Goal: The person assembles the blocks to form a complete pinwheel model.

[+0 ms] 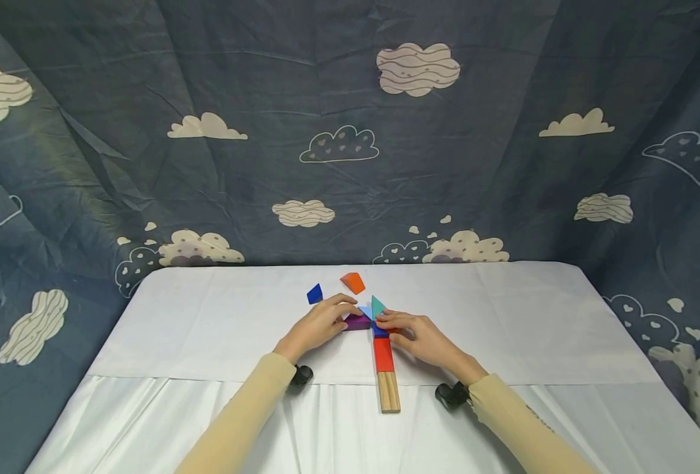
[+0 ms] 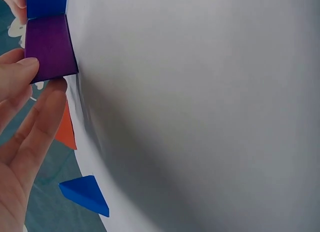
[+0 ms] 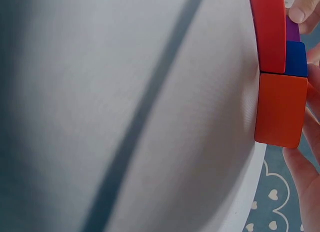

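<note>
My left hand [image 1: 321, 322] pinches a purple block [image 2: 50, 46], its thumb on the near side and fingers at the outer end. That block meets the left side of a blue block [image 1: 380, 331]. On the other side, my right hand [image 1: 423, 337] holds an orange block [image 3: 281, 109] against the blue one, thumb at its outer end. Fingertips of the right hand lie close to a teal triangular block [image 1: 376, 306]. Between the hands sits a light-blue triangular piece [image 1: 365, 311], partly covered. A red block [image 1: 384, 355] extends from the blue one towards me.
A striped wooden-coloured piece [image 1: 388, 393] continues the column below the red block. Beyond my left hand lie a loose blue block [image 1: 315, 294] and an orange block [image 1: 353, 283]. White cloth [image 1: 207, 329] covers the table; a dark cloud-patterned curtain [image 1: 338, 184] hangs behind.
</note>
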Demonstrator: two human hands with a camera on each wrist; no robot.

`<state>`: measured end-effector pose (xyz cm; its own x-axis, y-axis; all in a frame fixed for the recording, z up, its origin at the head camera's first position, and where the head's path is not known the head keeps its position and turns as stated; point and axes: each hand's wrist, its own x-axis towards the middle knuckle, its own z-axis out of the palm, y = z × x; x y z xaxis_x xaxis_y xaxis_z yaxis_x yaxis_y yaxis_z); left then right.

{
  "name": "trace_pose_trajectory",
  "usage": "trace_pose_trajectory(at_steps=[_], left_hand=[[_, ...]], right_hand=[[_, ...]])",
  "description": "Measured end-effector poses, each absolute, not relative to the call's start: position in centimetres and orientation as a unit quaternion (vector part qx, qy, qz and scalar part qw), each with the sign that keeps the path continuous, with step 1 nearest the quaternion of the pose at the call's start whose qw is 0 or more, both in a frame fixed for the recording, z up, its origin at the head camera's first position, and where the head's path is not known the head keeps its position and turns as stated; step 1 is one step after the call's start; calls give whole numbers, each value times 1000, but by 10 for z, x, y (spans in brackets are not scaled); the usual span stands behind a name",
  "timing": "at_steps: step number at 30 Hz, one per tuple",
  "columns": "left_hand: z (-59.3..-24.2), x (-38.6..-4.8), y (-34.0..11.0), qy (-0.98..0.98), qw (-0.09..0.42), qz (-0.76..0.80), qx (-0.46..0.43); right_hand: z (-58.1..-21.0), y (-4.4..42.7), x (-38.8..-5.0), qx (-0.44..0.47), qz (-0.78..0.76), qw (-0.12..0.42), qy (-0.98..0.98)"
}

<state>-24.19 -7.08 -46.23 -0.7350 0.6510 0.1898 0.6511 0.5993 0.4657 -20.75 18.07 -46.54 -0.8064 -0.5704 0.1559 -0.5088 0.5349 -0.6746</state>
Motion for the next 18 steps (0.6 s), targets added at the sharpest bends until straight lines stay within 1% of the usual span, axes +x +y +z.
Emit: trace_pose_trajectory(at_steps=[5, 13, 18], left_hand=[[-464, -243, -68, -893, 17, -257, -368], [-462, -241, -64, -902, 4, -248, -353], [-461, -241, -63, -903, 5, -243, -355]], right_hand=[[-465, 181, -208, -310, -373, 42, 874], [-465, 180, -208, -307, -369, 38, 877], [-466, 180, -208, -306, -369, 38, 877]])
